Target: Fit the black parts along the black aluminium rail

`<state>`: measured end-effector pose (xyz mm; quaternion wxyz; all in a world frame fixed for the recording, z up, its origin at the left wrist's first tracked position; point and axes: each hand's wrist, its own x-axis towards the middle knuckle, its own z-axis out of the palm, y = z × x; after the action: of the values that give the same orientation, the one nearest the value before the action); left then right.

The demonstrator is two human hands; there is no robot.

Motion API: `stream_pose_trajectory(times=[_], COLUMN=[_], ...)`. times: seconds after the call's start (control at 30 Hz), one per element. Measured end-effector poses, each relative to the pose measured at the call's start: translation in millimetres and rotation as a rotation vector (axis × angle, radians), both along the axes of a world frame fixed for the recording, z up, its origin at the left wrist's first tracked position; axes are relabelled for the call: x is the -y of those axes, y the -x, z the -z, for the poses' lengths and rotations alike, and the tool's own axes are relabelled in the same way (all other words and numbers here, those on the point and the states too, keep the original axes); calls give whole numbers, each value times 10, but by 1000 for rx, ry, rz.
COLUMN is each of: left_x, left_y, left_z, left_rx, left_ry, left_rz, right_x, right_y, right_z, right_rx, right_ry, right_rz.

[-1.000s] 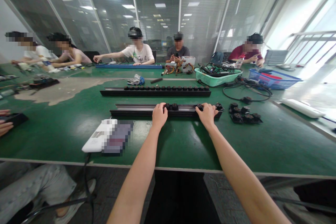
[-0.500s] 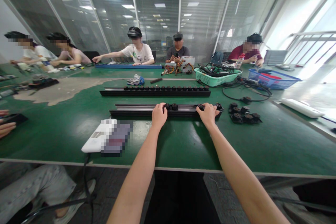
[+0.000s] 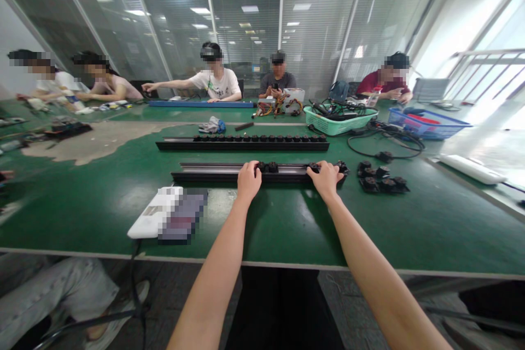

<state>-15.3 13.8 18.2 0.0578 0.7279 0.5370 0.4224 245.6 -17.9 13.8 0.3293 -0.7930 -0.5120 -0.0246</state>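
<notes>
A long black metal channel (image 3: pixel 205 176) lies across the green table in front of me, with a few small black socket-like modules (image 3: pixel 273 167) sitting in it. My left hand (image 3: pixel 248 179) is closed at the channel's middle, fingers curled over a module there. Farther right, my right hand (image 3: pixel 327 179) is bent over the channel, with thumb and fingers around another black module (image 3: pixel 313 166). Fingers partly hide both pieces. Behind it lies a second black channel (image 3: pixel 241 146) holding a row of several similar modules. Loose black modules (image 3: pixel 384 183) are grouped right of my right hand.
A white device (image 3: pixel 153 219) and a dark, pixelated flat item (image 3: pixel 184 216) lie at front left. Beyond are a glove (image 3: pixel 212 124), a green basket (image 3: pixel 340 122) of cables, a blue basket (image 3: pixel 429 123) and a black cable (image 3: pixel 356 149). Several people sit around the table.
At the left edge, a neighbour's hands and the dark piece by them have moved mostly out of view. My own hands and the channel show no visible movement.
</notes>
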Motion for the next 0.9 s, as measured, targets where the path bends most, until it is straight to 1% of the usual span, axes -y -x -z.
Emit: stream_pose_trajectory(times=[0.3, 0.9], left_x=[-15, 17], left_y=[4, 1], left_z=[19, -11], left_rx=[12, 20], left_ry=[-7, 14], left_rz=[3, 7], right_x=[15, -17], right_y=[-27, -70], right_z=[-17, 15], right_rx=[-16, -25], right_ry=[8, 17], right_rz=[26, 27])
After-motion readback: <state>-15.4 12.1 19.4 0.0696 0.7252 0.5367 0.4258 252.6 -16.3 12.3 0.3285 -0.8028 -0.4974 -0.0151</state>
